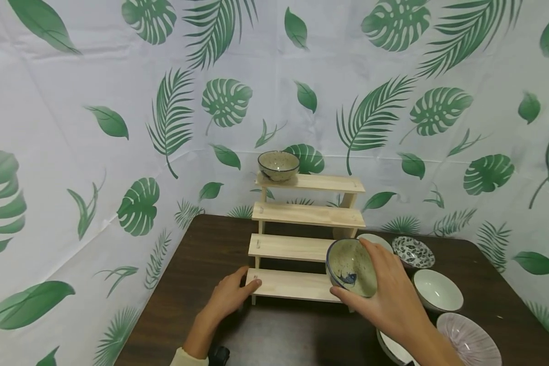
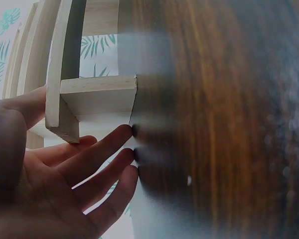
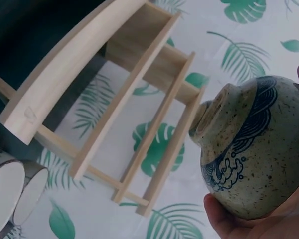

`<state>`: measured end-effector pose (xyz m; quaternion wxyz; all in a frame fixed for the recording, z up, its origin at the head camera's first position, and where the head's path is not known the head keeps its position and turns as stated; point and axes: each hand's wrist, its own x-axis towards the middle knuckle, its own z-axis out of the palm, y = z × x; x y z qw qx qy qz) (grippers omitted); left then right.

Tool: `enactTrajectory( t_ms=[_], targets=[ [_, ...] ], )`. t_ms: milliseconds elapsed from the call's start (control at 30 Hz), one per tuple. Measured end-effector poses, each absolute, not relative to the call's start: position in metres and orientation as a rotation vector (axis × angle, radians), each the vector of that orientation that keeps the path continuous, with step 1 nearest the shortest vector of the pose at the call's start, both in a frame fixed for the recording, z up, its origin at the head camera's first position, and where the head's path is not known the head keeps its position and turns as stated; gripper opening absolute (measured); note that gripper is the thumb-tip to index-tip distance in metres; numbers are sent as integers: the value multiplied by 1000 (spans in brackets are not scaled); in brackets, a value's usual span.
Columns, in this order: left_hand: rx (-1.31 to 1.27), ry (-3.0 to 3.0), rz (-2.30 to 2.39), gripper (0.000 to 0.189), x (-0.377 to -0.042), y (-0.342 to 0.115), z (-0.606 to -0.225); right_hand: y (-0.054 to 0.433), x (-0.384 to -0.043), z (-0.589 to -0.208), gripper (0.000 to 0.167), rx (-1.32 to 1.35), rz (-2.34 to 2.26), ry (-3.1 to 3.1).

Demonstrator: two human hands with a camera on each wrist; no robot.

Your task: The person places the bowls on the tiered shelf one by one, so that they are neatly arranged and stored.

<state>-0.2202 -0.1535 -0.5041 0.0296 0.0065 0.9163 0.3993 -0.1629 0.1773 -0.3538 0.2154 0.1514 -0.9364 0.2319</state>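
My right hand (image 1: 389, 292) grips a speckled beige bowl (image 1: 347, 267), thumb on one side and fingers on the other. The bowl is tilted, its inside with a blue fish facing the head camera, in front of the right part of a four-tier wooden display stand (image 1: 293, 284). In the right wrist view, the bowl's outside (image 3: 264, 154) shows blue wave patterns and a foot ring. At the left end of the lowest tier, my left hand (image 1: 229, 295) holds the board, thumb over the top and fingers lower down. A similar speckled bowl (image 1: 278, 166) sits on the top tier's left end.
Right of the stand, several bowls rest on the dark wooden table (image 1: 178, 290): a black-and-white patterned bowl (image 1: 414, 252), a plain white bowl (image 1: 438, 290) and a pinkish ribbed bowl (image 1: 468, 340) among them. A leaf-print cloth (image 1: 274, 66) hangs behind and to the left.
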Motion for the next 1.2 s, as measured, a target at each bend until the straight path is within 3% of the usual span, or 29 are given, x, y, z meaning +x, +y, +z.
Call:
enactTrajectory(
  t_ms=[1200],
  targets=[
    [29, 2804, 1240, 72, -221, -153, -500, 171, -210, -328, 107, 369, 771, -2727]
  ],
)
